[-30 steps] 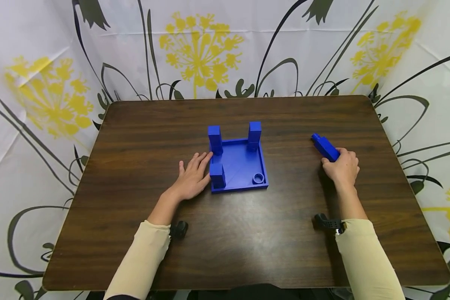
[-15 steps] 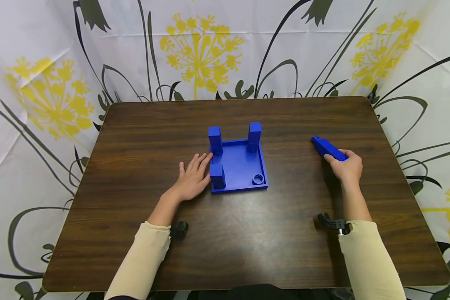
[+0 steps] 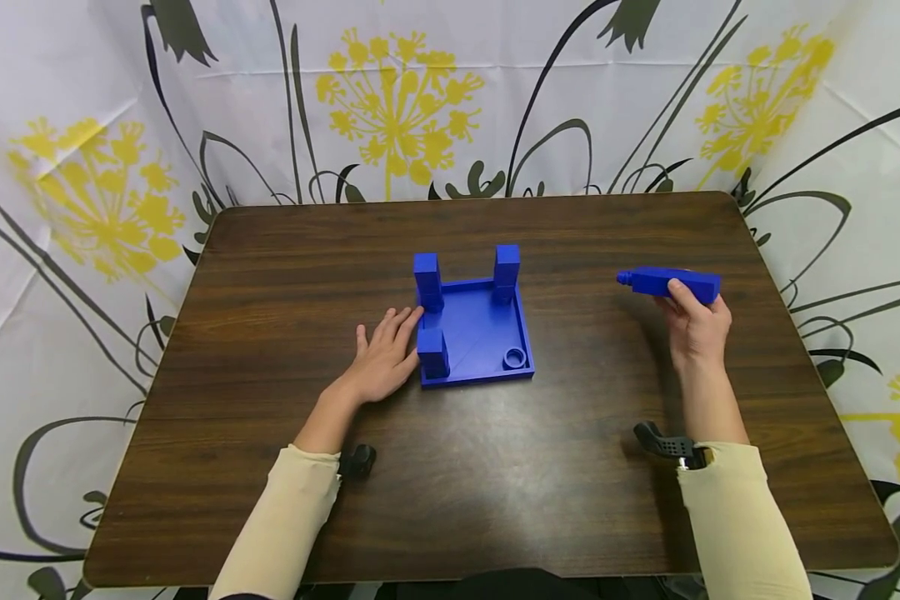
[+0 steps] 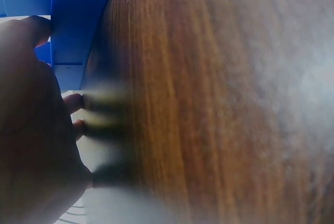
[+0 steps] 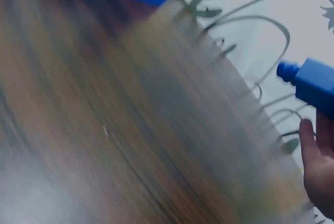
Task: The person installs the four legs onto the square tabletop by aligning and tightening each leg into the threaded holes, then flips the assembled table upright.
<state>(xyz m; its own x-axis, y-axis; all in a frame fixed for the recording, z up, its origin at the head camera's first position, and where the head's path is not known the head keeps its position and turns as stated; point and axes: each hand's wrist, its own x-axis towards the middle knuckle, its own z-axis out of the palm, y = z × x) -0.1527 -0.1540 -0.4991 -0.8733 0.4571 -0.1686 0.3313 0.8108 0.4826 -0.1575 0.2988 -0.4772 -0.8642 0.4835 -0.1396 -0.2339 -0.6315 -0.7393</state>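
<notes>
A square blue tray-like base (image 3: pixel 480 333) with a low rim sits mid-table in the head view. Three blue square posts stand at its corners: back left (image 3: pixel 428 282), back right (image 3: pixel 506 273) and front left (image 3: pixel 432 352). At its front right corner is a round blue socket (image 3: pixel 514 358). My left hand (image 3: pixel 382 360) lies spread, its fingertips at the base's left side. On the right, my right hand (image 3: pixel 697 329) grips a blue square post (image 3: pixel 675 282) above the table. The post lies sideways, its threaded-looking knob end (image 5: pixel 287 71) pointing left toward the base.
Everything stands on a dark wood-grain table (image 3: pixel 540 492) with rounded corners. A white curtain (image 3: pixel 270 100) with yellow and grey plant prints hangs behind it and along both sides. Black wrist straps (image 3: pixel 667 442) sit at the sleeve cuffs.
My right hand has lifted the loose post and turned it from slanting to nearly level, palm now rolled upward. My left hand and the base have stayed in place.
</notes>
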